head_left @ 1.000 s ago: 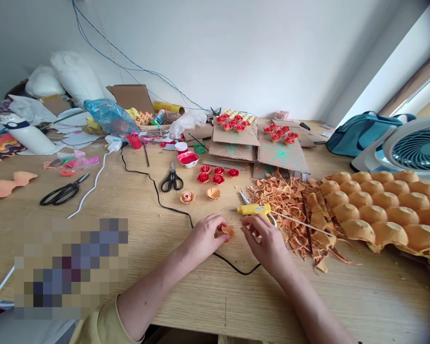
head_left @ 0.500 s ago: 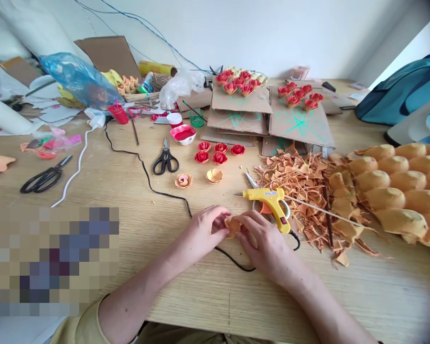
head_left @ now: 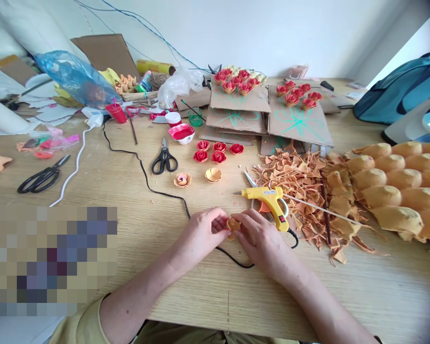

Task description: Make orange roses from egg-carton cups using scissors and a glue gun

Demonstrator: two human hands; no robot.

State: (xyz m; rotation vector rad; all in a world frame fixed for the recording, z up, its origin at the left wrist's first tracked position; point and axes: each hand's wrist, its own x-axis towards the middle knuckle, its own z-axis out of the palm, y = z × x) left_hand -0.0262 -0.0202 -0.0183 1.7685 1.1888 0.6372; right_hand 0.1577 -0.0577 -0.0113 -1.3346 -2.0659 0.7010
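Between my fingertips is a small orange egg-carton flower piece (head_left: 233, 224), partly hidden by the fingers. My left hand (head_left: 206, 234) pinches it from the left, and my right hand (head_left: 260, 234) grips it from the right. Just beyond my right hand lies a yellow glue gun (head_left: 263, 193) on its side, its nozzle pointing left. White-handled scissors (head_left: 251, 178) show partly beneath it. Farther forward sit two unpainted paper flowers, one with a pinkish centre (head_left: 182, 180) and one open cup (head_left: 213, 175). Several red paper roses (head_left: 218, 157) stand behind them.
Orange carton scraps (head_left: 294, 181) and an egg tray (head_left: 389, 179) cover the right. Black scissors (head_left: 164, 160), a bowl of red paint (head_left: 181, 134) and cardboard sheets with roses (head_left: 297, 122) stand farther back. A black cord (head_left: 157, 192) runs across the table; more scissors (head_left: 43, 177) lie left.
My hands stay together on the flower piece, with the fingers shifting slightly and the piece turned a little. The whole view has moved slightly; nothing else on the table has visibly moved.
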